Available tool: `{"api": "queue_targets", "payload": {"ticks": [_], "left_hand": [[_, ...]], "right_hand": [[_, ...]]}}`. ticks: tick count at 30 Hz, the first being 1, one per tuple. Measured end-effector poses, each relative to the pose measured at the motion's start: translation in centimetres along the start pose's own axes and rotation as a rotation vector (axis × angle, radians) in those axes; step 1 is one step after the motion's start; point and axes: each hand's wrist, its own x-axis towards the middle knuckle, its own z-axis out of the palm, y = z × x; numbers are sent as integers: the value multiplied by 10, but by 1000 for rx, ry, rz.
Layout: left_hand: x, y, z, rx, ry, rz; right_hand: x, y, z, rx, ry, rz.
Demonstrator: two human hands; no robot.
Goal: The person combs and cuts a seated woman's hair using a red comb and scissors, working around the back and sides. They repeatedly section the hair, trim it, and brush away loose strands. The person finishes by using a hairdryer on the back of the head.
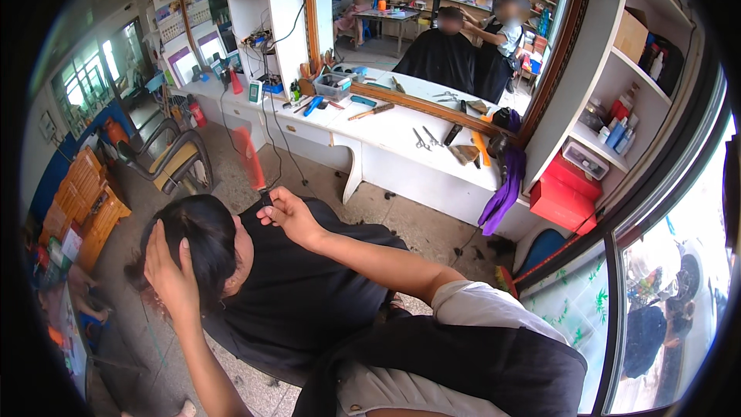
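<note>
A seated person's dark-haired head [202, 233] is below me at the left, the body draped in a black cape [309, 282]. My left hand [171, 276] lies flat against the hair on the near side, its fingers stretched out and the thumb apart. My right hand [292, 218] is raised over the cape, just right of the face. Its fingers are closed round the black handle of a red comb [249, 161], which points up and slightly smears with motion. The comb is apart from the hair.
A white counter [378, 135] along the wall bears scissors [422, 139], a clear plastic bin [332, 86] and combs, below a framed mirror [370, 31]. Black cords [274, 135] hang in front of it. A purple cloth [505, 189] drapes off its right end. An empty swivel chair [174, 162] stands left.
</note>
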Motion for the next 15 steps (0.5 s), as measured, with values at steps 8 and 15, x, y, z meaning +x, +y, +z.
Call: {"api": "queue_targets", "payload": {"ticks": [8,15], "left_hand": [[-1,-6,-4,12,5,-10],[-11,70,-1,67,-4,395]], "right_hand": [[-7,-8,1,-726,-117,-434],[10,1,-33,-70,45,-122]]}}
